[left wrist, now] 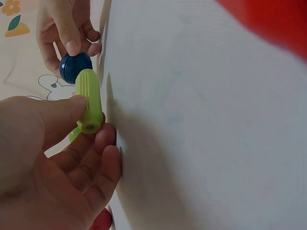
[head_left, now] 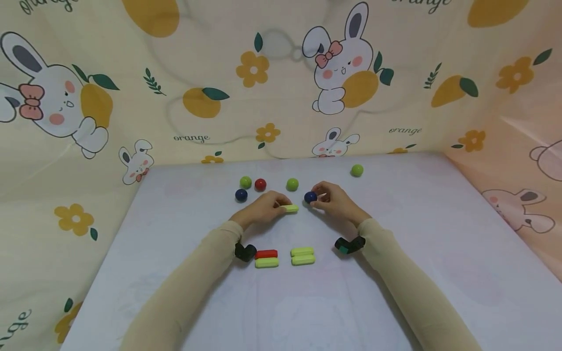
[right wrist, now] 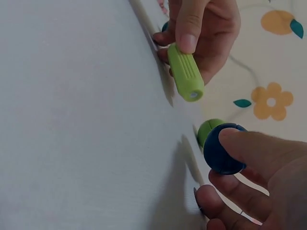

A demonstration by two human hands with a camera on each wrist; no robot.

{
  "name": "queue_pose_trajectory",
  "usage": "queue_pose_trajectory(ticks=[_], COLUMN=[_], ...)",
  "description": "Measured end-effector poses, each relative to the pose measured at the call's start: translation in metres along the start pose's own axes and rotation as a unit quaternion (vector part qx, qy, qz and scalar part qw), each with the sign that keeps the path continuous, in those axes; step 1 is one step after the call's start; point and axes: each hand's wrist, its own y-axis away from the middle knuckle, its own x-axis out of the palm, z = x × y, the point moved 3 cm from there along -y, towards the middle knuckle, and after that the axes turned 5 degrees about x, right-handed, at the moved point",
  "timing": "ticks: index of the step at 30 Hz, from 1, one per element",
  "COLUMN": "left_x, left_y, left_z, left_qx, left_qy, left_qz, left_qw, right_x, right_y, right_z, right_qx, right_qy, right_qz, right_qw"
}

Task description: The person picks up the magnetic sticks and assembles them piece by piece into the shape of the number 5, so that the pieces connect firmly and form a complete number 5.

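The left hand pinches a lime-green, ridged plastic bar, the right hand a dark-blue ball; they're unjoined, while five coloured balls and four bars lie loose.

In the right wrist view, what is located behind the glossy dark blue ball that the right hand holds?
Behind the glossy dark blue ball, a smooth light green ball partly shows at upper left; its remaining part is covered and cannot be seen.
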Motion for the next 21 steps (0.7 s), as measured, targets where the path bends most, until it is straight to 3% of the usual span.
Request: queue_pose_trajectory(ticks=[21], left_x=[0.0011], left_y=[-0.0078], left_z=[-0.0014], left_qx=[-0.017], left_qy=[0.003], left_qz=[0.002], left_qw=[0.9999], right_x=[0.0071], right_y=[0.0029], right_z=[0.0023], right_qx=[-0.010], right_qy=[0.025], right_qz=[0.022], right_qw=[0.9994])
